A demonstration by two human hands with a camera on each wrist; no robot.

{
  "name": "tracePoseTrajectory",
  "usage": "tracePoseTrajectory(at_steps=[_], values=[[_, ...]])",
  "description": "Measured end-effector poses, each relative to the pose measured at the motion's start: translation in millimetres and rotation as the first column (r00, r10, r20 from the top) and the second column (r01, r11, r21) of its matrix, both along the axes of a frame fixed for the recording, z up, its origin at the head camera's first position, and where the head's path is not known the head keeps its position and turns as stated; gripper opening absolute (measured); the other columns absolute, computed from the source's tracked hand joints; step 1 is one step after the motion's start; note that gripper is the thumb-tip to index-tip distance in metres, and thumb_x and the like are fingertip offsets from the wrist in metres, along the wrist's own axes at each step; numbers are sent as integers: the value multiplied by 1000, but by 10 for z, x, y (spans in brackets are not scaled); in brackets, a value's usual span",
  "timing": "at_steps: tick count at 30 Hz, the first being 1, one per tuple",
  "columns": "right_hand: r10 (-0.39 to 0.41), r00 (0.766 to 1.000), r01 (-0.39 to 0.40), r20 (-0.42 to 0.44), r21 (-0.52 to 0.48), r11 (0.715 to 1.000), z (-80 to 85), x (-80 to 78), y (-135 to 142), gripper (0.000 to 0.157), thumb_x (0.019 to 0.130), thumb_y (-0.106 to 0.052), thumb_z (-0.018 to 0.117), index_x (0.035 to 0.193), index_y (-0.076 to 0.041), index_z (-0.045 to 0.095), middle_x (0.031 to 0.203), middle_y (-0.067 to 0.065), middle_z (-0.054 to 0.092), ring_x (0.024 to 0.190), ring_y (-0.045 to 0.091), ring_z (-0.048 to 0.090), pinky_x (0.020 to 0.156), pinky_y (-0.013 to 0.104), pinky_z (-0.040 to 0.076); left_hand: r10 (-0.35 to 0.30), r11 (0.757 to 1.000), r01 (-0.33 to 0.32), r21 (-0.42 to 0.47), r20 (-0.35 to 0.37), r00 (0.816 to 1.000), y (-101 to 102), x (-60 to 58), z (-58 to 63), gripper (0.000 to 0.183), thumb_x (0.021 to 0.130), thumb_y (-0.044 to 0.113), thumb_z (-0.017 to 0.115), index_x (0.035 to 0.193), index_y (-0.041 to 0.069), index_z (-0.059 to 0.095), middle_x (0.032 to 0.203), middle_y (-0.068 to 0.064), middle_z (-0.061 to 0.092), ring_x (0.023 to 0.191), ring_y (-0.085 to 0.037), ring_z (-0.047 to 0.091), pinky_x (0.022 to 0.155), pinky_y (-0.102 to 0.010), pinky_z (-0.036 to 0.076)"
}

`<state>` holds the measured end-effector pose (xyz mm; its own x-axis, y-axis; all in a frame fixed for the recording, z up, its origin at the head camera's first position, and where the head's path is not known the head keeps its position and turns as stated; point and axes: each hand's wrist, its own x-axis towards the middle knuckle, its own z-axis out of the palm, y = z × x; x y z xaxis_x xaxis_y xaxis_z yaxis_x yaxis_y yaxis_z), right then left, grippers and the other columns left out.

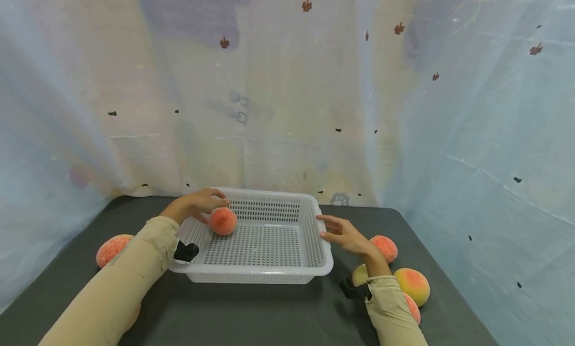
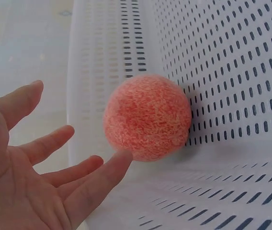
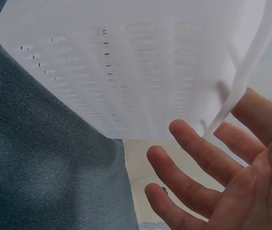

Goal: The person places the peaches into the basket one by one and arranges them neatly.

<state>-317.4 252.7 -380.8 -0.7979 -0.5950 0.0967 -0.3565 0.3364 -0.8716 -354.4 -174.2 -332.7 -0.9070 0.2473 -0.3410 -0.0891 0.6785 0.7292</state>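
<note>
A white perforated plastic basket rests on the dark table. Inside it, near the left wall, lies a round, speckled pink-orange peach. My left hand is over the basket's left back corner. In the left wrist view, that hand has its fingers spread beside the peach; one fingertip overlaps its edge, and contact is unclear. On the other side, my right hand is at the basket's right rim. The right wrist view shows the thumb and one finger by the rim, the other fingers loosely extended below.
Right of the basket, a pink-orange peach and a yellow-red fruit lie near my right forearm, with others partly hidden by it. Another pink-orange fruit is left of the basket. A patterned plastic curtain surrounds the table.
</note>
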Motion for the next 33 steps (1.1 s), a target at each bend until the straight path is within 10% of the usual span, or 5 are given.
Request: tracePoseTrajectory(at_steps=[33], values=[[-6,1000,6,25,-11,1000,-4,13,9,64,102,-15,61,155,6,31,148,34,48,123,44,62,102,54,53,-101,981,131,140,-208,973,-556,374,272,65,108,42,45,158,5,26,161,-33,28,142,-54,37,108,-60,46]])
